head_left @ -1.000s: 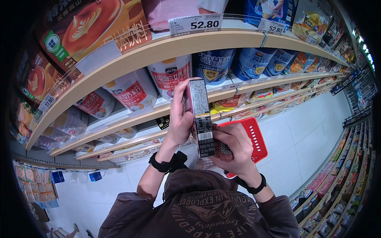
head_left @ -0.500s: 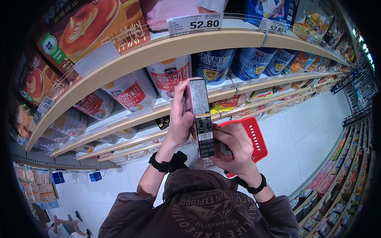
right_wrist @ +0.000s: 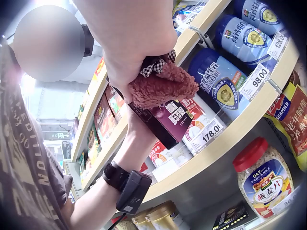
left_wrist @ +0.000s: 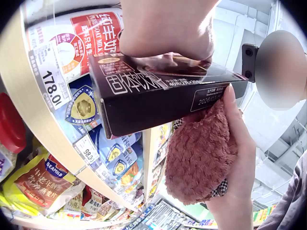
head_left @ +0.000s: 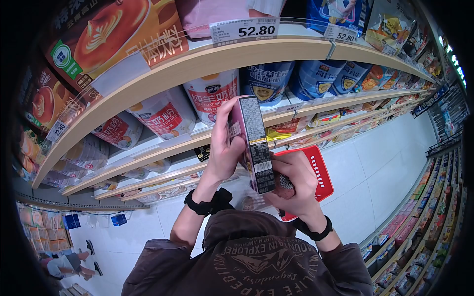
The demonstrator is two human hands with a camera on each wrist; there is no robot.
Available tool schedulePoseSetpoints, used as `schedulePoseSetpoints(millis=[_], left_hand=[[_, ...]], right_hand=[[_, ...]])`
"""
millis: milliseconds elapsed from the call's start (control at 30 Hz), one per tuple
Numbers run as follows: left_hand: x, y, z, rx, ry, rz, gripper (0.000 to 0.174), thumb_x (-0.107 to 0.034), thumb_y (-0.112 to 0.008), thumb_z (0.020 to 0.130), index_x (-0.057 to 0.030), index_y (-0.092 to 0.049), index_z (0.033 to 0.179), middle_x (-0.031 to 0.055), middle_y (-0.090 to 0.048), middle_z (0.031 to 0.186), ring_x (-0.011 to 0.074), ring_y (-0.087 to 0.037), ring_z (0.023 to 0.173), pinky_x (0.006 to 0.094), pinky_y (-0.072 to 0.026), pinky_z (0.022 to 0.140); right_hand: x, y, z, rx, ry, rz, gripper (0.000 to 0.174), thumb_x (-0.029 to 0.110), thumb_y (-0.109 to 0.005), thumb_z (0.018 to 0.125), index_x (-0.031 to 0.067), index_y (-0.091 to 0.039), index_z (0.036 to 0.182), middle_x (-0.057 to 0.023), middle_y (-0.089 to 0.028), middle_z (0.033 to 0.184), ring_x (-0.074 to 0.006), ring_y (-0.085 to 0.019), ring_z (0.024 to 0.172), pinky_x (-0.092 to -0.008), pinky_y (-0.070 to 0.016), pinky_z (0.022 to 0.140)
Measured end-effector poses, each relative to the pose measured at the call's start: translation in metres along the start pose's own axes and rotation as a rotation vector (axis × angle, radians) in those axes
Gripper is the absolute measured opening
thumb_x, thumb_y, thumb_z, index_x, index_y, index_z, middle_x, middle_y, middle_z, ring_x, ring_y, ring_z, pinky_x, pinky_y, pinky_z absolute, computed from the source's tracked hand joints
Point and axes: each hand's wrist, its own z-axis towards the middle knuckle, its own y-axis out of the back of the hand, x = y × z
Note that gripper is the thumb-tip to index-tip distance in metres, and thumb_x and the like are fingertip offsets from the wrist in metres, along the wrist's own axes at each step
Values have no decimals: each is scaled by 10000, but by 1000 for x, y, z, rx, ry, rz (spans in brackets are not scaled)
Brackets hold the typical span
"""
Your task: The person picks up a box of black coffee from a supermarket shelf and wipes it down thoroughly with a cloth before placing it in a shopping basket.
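Observation:
A dark, flat box (head_left: 258, 143) with a barcode and fine print on its narrow side is held upright in front of the chest. My left hand (head_left: 225, 150) grips it, thumb on the purple face. My right hand (head_left: 296, 180) is at the box's lower right, its fingers curled round a fuzzy brown-pink item (left_wrist: 201, 153) with checkered trim. In the left wrist view a fingertip of that hand touches the box (left_wrist: 158, 103) beside a printed date. The right wrist view shows the fuzzy item (right_wrist: 160, 88) against the box (right_wrist: 165, 122).
Curved shelves (head_left: 207, 61) with milk powder cans (head_left: 212, 93) and price tags stand ahead. A red basket (head_left: 323, 177) is beyond my right hand. More shelves (head_left: 419, 222) line the right side. Another person (head_left: 66, 265) is at the lower left.
The box has turned slightly, showing more of its purple face, and its lower end has shifted right. My right hand has moved slightly right. The person at lower left has changed position.

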Motion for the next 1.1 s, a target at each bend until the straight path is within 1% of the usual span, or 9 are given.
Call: schedulePoseSetpoints(millis=[167, 300, 367, 433, 567, 700, 900, 1000, 1100], left_hand=[[-7, 5, 0, -21, 85, 19, 611, -414, -531, 977, 22, -404, 1386, 146, -482, 1325, 229, -469, 1232, 340, -326, 1070], [-12, 12, 4, -5, 86, 114, 463, -223, -552, 988, 37, -460, 1359, 157, -561, 1272, 211, -542, 1160, 322, -397, 1009], [-12, 15, 5, 66, 156, 105, 490, -191, -583, 971, 39, -442, 1381, 159, -560, 1296, 210, -551, 1167, 328, -410, 1005], [-14, 13, 3, 82, 180, 66, 528, -130, -616, 947, 41, -417, 1406, 153, -562, 1305, 184, -553, 1161, 311, -427, 993], [-14, 7, -2, 99, 186, 29, 584, -50, -625, 926, 38, -368, 1443, 133, -580, 1279, 131, -555, 1129, 270, -440, 972], [-5, 4, -14, 166, 453, -191, 626, -24, -609, 933, 20, -304, 1478, 114, -541, 1332, 132, -537, 1167, 279, -440, 996], [13, 0, -34, 253, 553, -137, 585, -19, -597, 943, -19, -349, 1472, 98, -572, 1285, 108, -597, 1069, 237, -495, 905], [27, -2, -45, 277, 560, -38, 533, -73, -567, 976, -54, -373, 1472, 83, -583, 1250, 89, -606, 1004, 213, -499, 843], [33, -11, -50, 246, 500, 11, 480, -111, -550, 989, -19, -405, 1438, 127, -615, 1250, 133, -649, 1008, 243, -508, 826]], right_hand=[[-8, 4, -4, -5, -65, 58, 509, 14, -816, 578, 8, -642, 1056, -128, -663, 1002, -294, -632, 863, -367, -510, 771], [-20, 4, -17, -85, -192, 158, 505, 54, -847, 635, 0, -620, 1083, -129, -668, 1022, -249, -637, 908, -339, -498, 820], [-29, 5, -29, -220, -531, 344, 528, 67, -860, 648, -4, -607, 1106, -114, -658, 1036, -210, -626, 955, -321, -487, 863], [-38, 11, -30, -268, -616, 410, 578, 84, -865, 670, -3, -581, 1166, -89, -608, 1114, -176, -589, 1047, -316, -452, 945], [-42, 22, -21, -300, -610, 385, 573, 94, -840, 716, -7, -559, 1205, -87, -581, 1168, -174, -561, 1097, -320, -435, 978], [-49, 35, -12, -414, -597, 329, 496, 70, -778, 800, -8, -549, 1233, -97, -597, 1154, -179, -599, 1058, -308, -466, 948], [-61, 47, -14, -410, -567, 38, 354, 53, -771, 800, -24, -624, 1112, -119, -654, 1097, -190, -626, 1010, -314, -484, 911], [-53, 39, -16, -194, -245, -261, 405, 55, -793, 752, 14, -632, 1121, -145, -651, 1082, -299, -606, 997, -380, -483, 865], [-45, 8, -21, 135, -157, -263, 496, 38, -785, 703, 52, -609, 1166, -112, -632, 1054, -301, -588, 954, -397, -496, 828]])
